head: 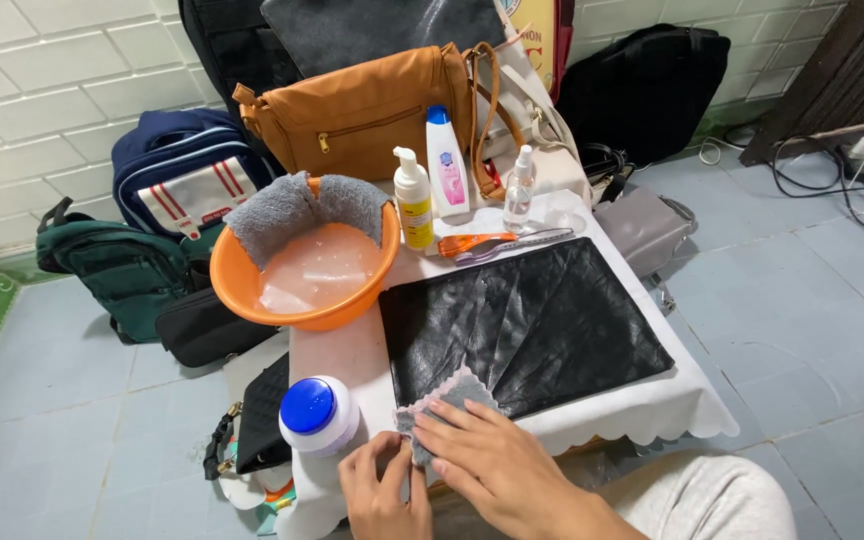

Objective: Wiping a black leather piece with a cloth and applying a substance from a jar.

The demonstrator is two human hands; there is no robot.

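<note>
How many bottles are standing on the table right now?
3, in a row behind the black bag: a yellow pump bottle beside the orange basin, a white bottle with a blue cap, and a clear spray bottle. Others may be hidden.

A home corner: tiled floor point(812, 300), tiled wall point(42, 90), bags piled around a low table point(652, 405).

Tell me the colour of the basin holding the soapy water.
Orange. The basin shows best in the head view, with a grey cloth draped over its rim.
</note>
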